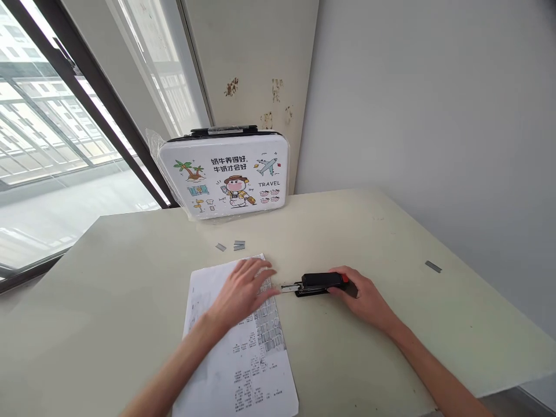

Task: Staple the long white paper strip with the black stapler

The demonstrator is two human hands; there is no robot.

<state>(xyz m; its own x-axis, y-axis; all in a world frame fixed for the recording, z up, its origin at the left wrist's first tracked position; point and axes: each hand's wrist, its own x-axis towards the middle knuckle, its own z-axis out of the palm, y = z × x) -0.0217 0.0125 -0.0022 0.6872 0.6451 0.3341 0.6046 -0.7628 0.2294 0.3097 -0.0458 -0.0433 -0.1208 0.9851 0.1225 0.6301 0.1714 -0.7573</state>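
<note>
A black stapler [321, 281] with a red part at its rear lies on the table, and my right hand [362, 295] grips its back end between thumb and fingers. Its metal staple tray [290, 288] sticks out of the front, pointing left. My left hand [245, 288] is over the right part of some printed paper sheets [234, 359], fingers apart and nothing visible in them. The left thumb tip is very close to the end of the staple tray; whether they touch I cannot tell.
Small strips of staples [239, 245] lie beyond the paper, with another staple strip [433, 266] at the far right. A white case with cartoon prints [226, 174], partly in clear plastic, stands at the table's back edge. A window [65, 127] is on the left, a wall [425, 116] on the right.
</note>
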